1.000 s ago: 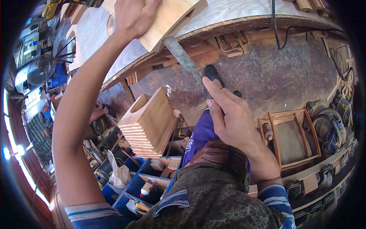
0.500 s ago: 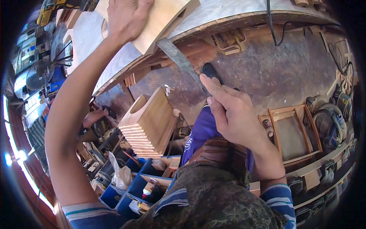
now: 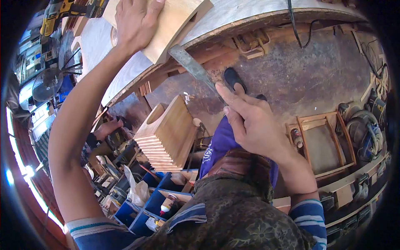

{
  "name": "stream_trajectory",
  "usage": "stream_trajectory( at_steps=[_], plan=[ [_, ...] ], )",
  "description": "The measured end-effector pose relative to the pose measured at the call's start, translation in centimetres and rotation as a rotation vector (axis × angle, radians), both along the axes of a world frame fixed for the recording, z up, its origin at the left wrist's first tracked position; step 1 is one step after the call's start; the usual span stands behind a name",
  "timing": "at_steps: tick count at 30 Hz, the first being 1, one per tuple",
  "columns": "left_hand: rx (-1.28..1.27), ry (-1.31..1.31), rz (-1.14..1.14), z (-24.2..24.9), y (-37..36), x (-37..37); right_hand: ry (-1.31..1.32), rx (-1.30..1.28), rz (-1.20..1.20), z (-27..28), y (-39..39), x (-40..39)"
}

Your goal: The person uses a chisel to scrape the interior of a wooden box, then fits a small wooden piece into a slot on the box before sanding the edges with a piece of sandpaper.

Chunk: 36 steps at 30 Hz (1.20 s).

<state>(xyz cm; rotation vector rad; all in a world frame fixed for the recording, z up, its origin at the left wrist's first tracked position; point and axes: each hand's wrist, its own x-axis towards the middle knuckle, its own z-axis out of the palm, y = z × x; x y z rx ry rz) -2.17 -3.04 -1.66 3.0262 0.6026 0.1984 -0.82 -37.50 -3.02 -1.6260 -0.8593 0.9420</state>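
Note:
My left hand (image 3: 136,26) lies with its fingers spread on a pale wooden board (image 3: 177,23) on the workbench (image 3: 258,13). In my right hand (image 3: 250,118) is a flat metal tool (image 3: 189,61), its forefinger stretched along the blade. The blade's broad end is close to the board's lower corner; whether they touch is hard to tell.
A stack of cut wooden panels (image 3: 168,135) stands below the bench, beside a blue divided box (image 3: 156,200). A wooden frame (image 3: 327,143) and power tools (image 3: 362,129) are at the right. A yellow drill (image 3: 51,18) is at upper left. A black cable hangs over the bench edge.
The flat tool and my right hand have shifted slightly left, with the blade still near the board's corner. The view has moved a little. My left hand stays on the board.

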Motion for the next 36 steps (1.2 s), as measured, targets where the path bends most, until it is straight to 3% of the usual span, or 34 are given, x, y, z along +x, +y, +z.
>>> stream_trajectory(
  at_steps=[7,11,13,16,22,24,28,30,34,36],
  plan=[
    [0.003,0.006,-0.028,0.0,0.1,-0.2,-0.086,0.077,-0.082,0.1,0.5,-1.8],
    [0.019,0.015,-0.029,-0.9,1.0,-0.5,-0.006,0.014,-0.101,1.3,0.9,-2.6],
    [0.072,-0.091,-0.168,-1.9,2.4,-0.6,-0.014,0.013,-0.117,1.4,1.0,-3.0],
    [0.079,-0.096,-0.183,-2.1,2.5,-0.7,-0.073,0.033,-0.133,2.1,1.3,-3.2],
    [0.054,-0.077,-0.145,-1.8,2.0,-0.6,-0.027,-0.06,-0.084,1.6,1.3,-2.6],
    [0.056,-0.084,-0.139,-1.4,1.7,-0.5,-0.135,0.007,-0.051,0.5,1.0,-1.1],
    [0.054,-0.077,-0.143,-1.5,1.7,-0.6,-0.107,0.122,-0.053,-0.3,0.7,0.8],
    [0.055,-0.081,-0.164,-1.4,1.7,-0.5,0.026,-0.056,0.068,1.0,0.6,2.1],
    [0.039,-0.021,-0.072,-0.2,0.4,-0.2,-0.025,-0.009,0.03,0.7,0.6,2.1],
    [0.011,0.047,-0.019,0.2,0.2,-0.4,0.072,-0.047,0.07,0.8,0.5,2.4]
  ],
)
